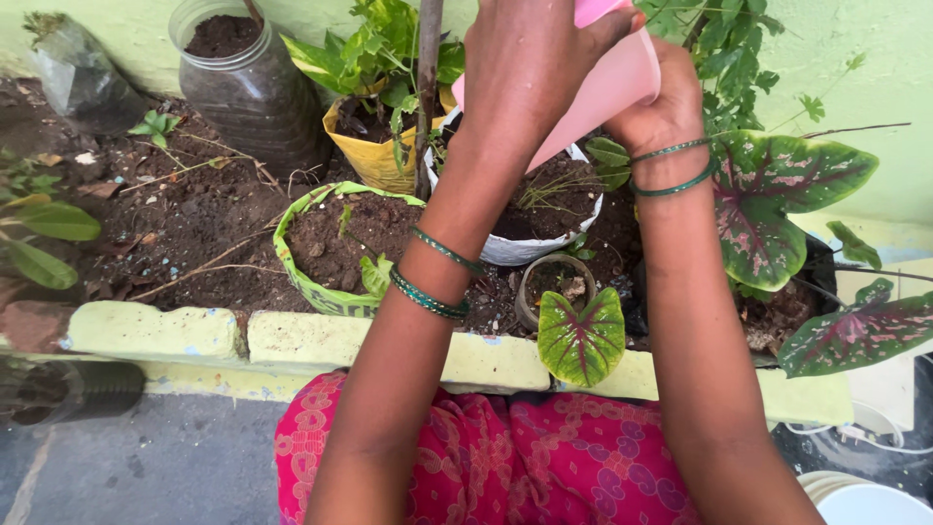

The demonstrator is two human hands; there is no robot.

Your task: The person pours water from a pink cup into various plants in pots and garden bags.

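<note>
1. Far left of the grip, a clear plastic jar (251, 83) packed with dark soil stands on the bare earth bed, well apart from both hands; its wall is smooth and dusty.
2. Nearer, below and left of the grip, a green bag (321, 282) with a rolled rim holds crumbly soil and a small seedling. Rolled down like that, the soft rim seems to keep the bag open and upright.
3. Just above it a yellow bag (374, 156) carries a leafy plant, beside a thin upright stem (428, 87).
4. The left hand (530, 68) is wrapped over the near side of a pink jug (607, 83), fingers curled onto its smooth plastic wall. The hold looks steadying, since the jug is tilted.
5. Directly under the grip sits a white bag (544, 248) of soil with a few thin shoots; the jug hangs above its far rim.
6. The right hand (661, 112) closes on the jug's right side from behind; its fingers are hidden, so how tightly they clamp I cannot tell.
7. Right of the grip, broad caladium leaves (777, 194), green with pink veining, spread flat over the concrete curb (155, 335).
</note>
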